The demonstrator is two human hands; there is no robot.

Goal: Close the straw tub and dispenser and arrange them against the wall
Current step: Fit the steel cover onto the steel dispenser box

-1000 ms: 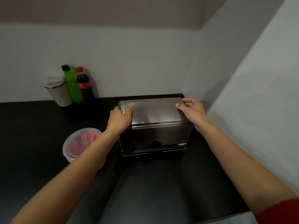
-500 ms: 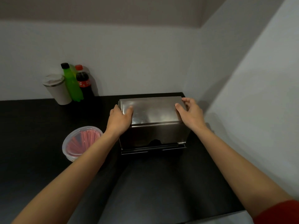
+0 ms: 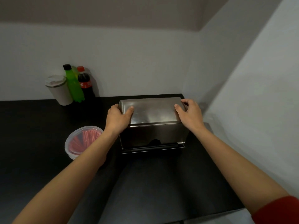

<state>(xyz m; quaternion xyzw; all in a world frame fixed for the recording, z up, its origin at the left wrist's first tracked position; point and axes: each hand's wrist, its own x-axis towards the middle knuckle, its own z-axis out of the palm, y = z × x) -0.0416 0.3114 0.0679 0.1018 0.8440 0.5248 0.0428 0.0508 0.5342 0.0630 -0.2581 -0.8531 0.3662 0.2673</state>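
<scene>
Stainless straw dispenser (image 3: 152,125) at back right corner of black bench (image 3: 40,143), lid down, rear edge close to back wall (image 3: 137,62), right end near side wall (image 3: 258,94); whether touching either wall, can't tell. Black tray lip along its front bottom edge.

Left hand (image 3: 118,118) clamped on dispenser's left end: thumb laid on top of lid, fingers wrapped round the side & out of sight. Right hand (image 3: 190,114) gripping right end the same way, thumb on lid top, fingers curled over far right corner. Both hands closed onto the dispenser, 1 per end.

Round clear straw tub (image 3: 83,141) w/ red straws inside, on bench just left of dispenser, partly behind left forearm. Clear lid seems to be on, though not certain. Tub sits well fwd of back wall, not touching dispenser.

At back edge of bench, towards left: white lidded cup (image 3: 59,90), green bottle (image 3: 73,84) w/ black cap, cola bottle (image 3: 85,84) w/ red cap. All 3 upright, bunched together against back wall, well apart from dispenser & tub.

Red sleeve (image 3: 279,209) at bottom right on right arm.
</scene>
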